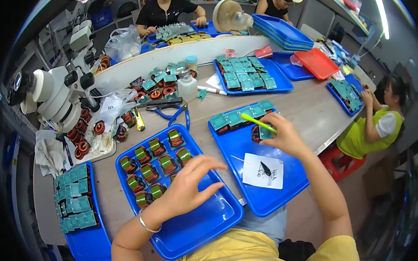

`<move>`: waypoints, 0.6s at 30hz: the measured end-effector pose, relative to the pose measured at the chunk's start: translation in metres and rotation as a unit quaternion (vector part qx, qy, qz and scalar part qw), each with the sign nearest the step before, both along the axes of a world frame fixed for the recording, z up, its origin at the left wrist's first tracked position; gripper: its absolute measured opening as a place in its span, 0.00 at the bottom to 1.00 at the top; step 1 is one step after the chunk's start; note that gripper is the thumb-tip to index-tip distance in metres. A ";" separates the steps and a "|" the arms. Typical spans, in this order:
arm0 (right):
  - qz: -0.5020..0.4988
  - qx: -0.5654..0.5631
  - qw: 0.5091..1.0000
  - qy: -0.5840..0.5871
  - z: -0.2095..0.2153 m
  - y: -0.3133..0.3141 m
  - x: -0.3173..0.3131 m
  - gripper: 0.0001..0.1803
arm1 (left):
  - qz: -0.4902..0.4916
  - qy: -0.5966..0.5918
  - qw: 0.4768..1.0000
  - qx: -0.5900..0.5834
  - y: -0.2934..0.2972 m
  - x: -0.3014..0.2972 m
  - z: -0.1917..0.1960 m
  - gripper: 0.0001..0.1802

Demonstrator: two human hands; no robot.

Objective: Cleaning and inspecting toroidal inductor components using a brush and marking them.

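My right hand (286, 137) is closed over the right-hand blue tray (281, 200). Its fingers grip a copper coil with a teal board (264, 133) and also hold a slim yellow-green stick-like tool (254, 120). Beside it, along the tray's far edge, runs a row of teal-topped coils (233, 117). My left hand (189, 186) hovers with thumb and fingers apart above the middle blue tray (189, 231), holding nothing. Several copper coils with yellow-green bands (149, 172) stand in that tray's far half.
A white paper (249, 177) with a black pointed piece lies in the right tray. Blue-handled pliers (172, 115), a yellow cutter (139, 119) and a bottle (187, 87) lie beyond. A microscope (50, 91) stands left. Filled trays (87, 244) surround me; co-workers sit across and right.
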State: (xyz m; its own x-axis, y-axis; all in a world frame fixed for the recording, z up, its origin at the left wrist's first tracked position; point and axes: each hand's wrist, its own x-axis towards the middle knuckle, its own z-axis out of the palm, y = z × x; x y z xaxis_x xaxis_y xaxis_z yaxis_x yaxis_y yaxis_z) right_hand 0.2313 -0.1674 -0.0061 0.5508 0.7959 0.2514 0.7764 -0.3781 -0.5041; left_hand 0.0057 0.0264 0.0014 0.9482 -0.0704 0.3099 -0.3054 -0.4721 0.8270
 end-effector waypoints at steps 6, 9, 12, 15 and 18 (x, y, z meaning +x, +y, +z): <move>0.214 0.073 0.916 0.331 0.035 0.007 -0.053 0.35 | 0.045 -0.100 0.992 0.055 0.001 -0.001 0.007 0.37; 0.296 0.100 0.869 0.384 0.031 0.014 -0.078 0.34 | 0.005 -0.119 0.987 0.108 -0.002 -0.003 0.018 0.38; 0.271 0.068 0.866 0.416 0.033 0.011 -0.093 0.35 | -0.058 -0.111 0.986 0.109 0.001 -0.004 0.020 0.37; 0.237 0.136 0.875 0.399 0.038 0.005 -0.101 0.27 | -0.039 -0.104 0.989 0.095 0.000 -0.010 0.018 0.34; 0.184 0.131 0.958 0.178 0.036 -0.021 -0.109 0.16 | 0.001 -0.102 0.991 0.083 -0.002 -0.015 0.014 0.33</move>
State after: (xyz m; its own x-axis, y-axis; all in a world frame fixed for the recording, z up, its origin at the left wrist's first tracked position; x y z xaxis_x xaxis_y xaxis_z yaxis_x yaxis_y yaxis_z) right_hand 0.1227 -0.1884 0.0303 0.3326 0.8877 0.3184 0.5945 0.0647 -0.8015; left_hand -0.0091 0.0245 0.0151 0.8669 -0.1346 0.4799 -0.4576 -0.5968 0.6592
